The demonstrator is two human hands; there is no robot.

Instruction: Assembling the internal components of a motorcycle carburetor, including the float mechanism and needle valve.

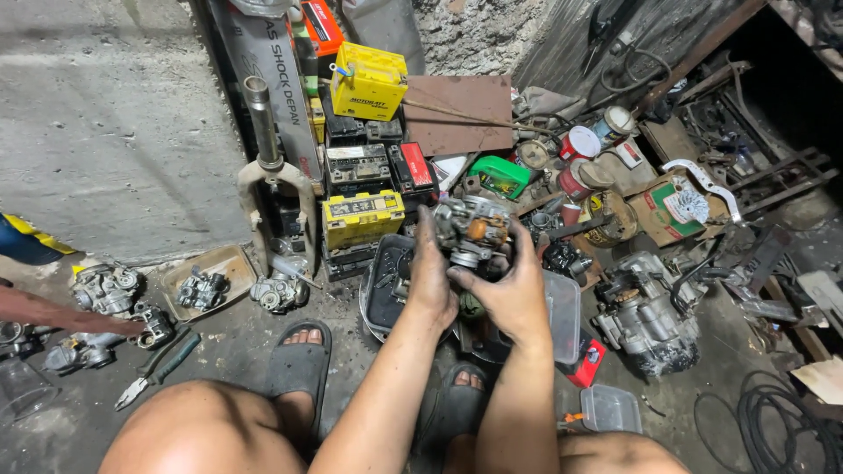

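Carburetor [471, 230] sits up in both our hands, held in the air above the black basin [379, 303] on the floor, out past our sandalled feet. Our left hand [430, 276] wraps its left side with the thumb reaching up along the body, the grip pressed tight on the metal. Our right hand [509, 294] cups it from below and from the right, fingers curled round the lower part, so both hands pinch the same piece.

We judge the main risk to be a slip. Our hands look dark with grease, and the carburetor is lumpy with few flat faces, so a loosened grip could let it fall into the basin or onto the concrete floor [228, 347], where a small fitting might bend or break. Anything loose on it could drop and vanish among the clutter; the basin would catch only what falls straight down.

The clear tub [564, 312] lies just beside our right wrist and could be knocked as we turn the part. The engine [647, 320] stands near on the right, and the stacked batteries [363, 218] just beyond the basin. Other carburetors [105, 290] and pliers [158, 369] lie well apart by the left edge of the floor, where another person's arm [61, 313] reaches in.
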